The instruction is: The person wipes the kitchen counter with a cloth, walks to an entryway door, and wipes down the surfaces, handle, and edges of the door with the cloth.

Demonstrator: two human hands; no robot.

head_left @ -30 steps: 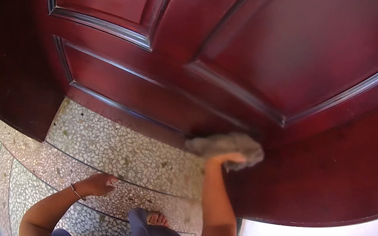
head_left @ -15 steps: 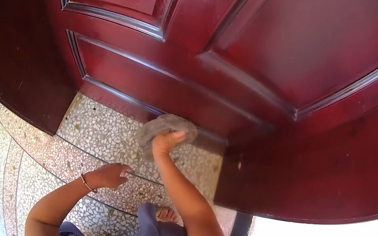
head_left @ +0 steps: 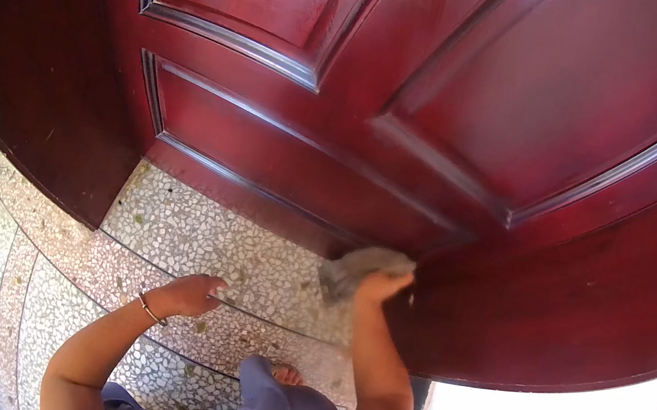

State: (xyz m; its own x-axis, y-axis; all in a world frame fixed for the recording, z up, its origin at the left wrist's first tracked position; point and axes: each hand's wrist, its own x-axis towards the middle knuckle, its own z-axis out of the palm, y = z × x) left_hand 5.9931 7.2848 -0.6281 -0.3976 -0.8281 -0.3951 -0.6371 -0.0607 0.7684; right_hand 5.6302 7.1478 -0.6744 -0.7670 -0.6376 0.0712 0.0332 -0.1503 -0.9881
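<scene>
Well, the right hand (head_left: 383,286) clutches a cloth (head_left: 350,269), arm outstretched, door (head_left: 311,150) beyond it; the left hand (head_left: 192,295) hangs half-curled, empty.

Grey cloth (head_left: 348,271), dark-red door (head_left: 262,135), speckled floor (head_left: 248,270)

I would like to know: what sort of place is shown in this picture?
Probably an entrance to a building or room: a large red panelled door between dark red side panels, with a speckled floor at its foot. Whether indoors or outside, I cannot tell.
</scene>
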